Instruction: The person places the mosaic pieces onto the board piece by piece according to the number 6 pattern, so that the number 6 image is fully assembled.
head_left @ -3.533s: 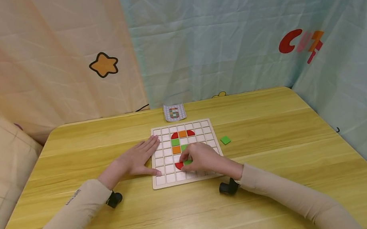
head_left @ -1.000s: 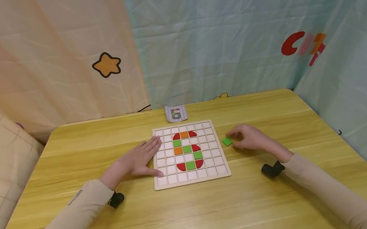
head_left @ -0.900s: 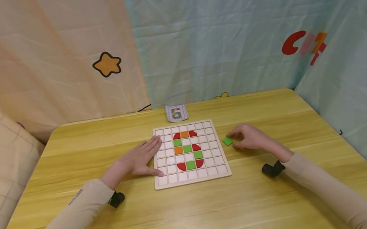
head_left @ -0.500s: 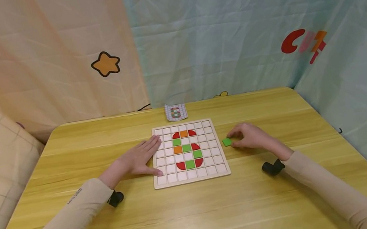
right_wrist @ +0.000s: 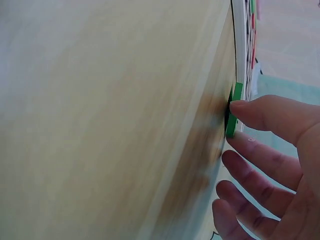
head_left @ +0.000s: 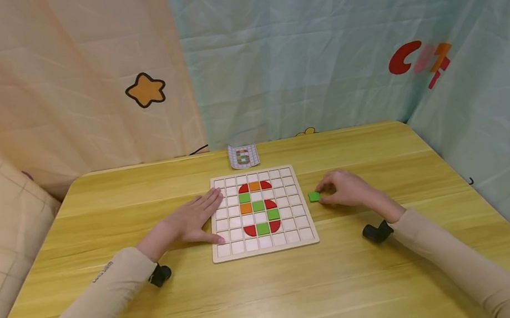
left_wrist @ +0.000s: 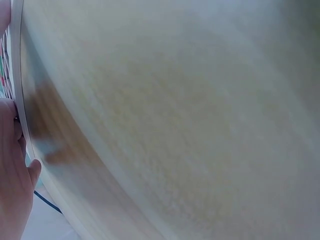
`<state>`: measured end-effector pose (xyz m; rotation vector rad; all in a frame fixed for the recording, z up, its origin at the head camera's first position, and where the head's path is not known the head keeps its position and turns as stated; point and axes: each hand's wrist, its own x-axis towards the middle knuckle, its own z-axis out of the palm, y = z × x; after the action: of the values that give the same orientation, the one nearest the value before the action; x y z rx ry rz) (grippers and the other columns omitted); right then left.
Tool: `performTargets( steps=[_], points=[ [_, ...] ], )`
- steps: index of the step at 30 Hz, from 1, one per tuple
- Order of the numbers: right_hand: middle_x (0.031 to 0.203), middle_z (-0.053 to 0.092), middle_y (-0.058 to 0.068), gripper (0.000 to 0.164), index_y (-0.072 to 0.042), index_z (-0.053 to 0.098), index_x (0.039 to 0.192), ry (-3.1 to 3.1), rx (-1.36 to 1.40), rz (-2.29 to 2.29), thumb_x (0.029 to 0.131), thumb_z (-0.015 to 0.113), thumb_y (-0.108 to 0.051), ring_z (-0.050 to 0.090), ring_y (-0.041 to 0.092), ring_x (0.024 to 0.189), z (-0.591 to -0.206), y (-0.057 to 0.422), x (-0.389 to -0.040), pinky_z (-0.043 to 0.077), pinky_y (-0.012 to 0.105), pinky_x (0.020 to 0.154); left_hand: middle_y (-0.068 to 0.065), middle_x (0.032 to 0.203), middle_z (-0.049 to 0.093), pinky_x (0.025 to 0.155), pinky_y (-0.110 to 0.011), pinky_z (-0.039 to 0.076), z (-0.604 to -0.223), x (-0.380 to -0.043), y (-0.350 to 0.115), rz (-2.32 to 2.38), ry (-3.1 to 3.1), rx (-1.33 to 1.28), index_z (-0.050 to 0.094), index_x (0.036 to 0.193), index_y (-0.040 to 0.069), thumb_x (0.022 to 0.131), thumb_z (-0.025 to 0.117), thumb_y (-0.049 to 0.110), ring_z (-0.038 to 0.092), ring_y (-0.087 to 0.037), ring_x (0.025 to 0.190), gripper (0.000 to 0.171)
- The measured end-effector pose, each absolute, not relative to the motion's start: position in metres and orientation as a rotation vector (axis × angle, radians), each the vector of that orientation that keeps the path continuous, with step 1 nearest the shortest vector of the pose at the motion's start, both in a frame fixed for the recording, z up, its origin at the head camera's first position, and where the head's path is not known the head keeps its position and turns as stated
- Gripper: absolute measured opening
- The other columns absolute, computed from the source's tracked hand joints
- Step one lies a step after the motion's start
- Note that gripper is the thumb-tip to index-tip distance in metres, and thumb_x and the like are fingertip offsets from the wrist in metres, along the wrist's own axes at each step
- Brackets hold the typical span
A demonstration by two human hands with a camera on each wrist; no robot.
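A wooden grid board [head_left: 267, 252] lies on the table, with red, orange and green tiles forming a figure like a 6 in its cells. My left hand [head_left: 196, 218] rests with spread, straight fingers on the board's left edge. Right of the board, my right hand [head_left: 347, 188] pinches a square green tile [head_left: 314, 197] between thumb and index finger. In the right wrist view the green tile [right_wrist: 234, 111] stands tilted up off the table at one side, its other fingers loosely bent below. The left wrist view catches only part of the left hand [left_wrist: 12, 165] at the board's edge.
Behind the board lies a small paper card [head_left: 243, 156] printed with a similar coloured figure on a grid. The wooden table [head_left: 279, 301] reaches back to printed curtains [head_left: 288, 52]. Each wrist wears a black camera.
The right hand has left the board, where a red tile now sits in the lower right of the figure. It has moved right to the green tile, which has turned slightly and is now pinched.
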<state>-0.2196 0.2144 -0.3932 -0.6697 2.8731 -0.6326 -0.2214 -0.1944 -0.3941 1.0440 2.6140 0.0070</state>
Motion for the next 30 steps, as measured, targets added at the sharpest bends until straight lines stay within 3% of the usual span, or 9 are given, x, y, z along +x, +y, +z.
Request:
performTargets(
  steps=[12, 20, 30],
  points=[
    [0.102, 0.072, 0.006, 0.029, -0.009, 0.074, 0.105, 2.921, -0.567, -0.668, 0.082, 0.074, -0.027, 0.063, 0.019, 0.088, -0.388, 0.207, -0.219, 0.053, 0.036, 0.075, -0.015, 0.162, 0.000, 0.122, -0.047, 0.014, -0.393, -0.222, -0.196, -0.004, 2.625, 1.049, 0.006, 0.154, 0.003, 0.082, 0.048, 0.075, 0.002, -0.031, 0.151, 0.110],
    [0.102, 0.072, 0.006, 0.026, -0.011, 0.074, 0.103, 2.941, -0.625, -0.698, 0.083, 0.074, -0.027, 0.063, 0.023, 0.091, -0.382, 0.191, -0.218, 0.053, 0.037, 0.075, -0.014, 0.162, 0.000, 0.122, -0.047, 0.014, -0.393, -0.222, -0.197, -0.002, 2.627, 1.051, 0.007, 0.154, 0.003, 0.082, 0.049, 0.075, 0.003, -0.030, 0.151, 0.110],
    [0.102, 0.071, 0.003, 0.028, -0.012, 0.074, 0.102, 2.925, -0.642, -0.703, 0.082, 0.075, -0.031, 0.062, 0.019, 0.090, -0.382, 0.164, -0.219, 0.051, 0.031, 0.072, -0.015, 0.162, 0.002, 0.122, -0.048, 0.015, -0.395, -0.220, -0.195, 0.020, 2.626, 1.066, 0.008, 0.154, 0.002, 0.082, 0.050, 0.074, 0.004, -0.031, 0.151, 0.110]
  ],
)
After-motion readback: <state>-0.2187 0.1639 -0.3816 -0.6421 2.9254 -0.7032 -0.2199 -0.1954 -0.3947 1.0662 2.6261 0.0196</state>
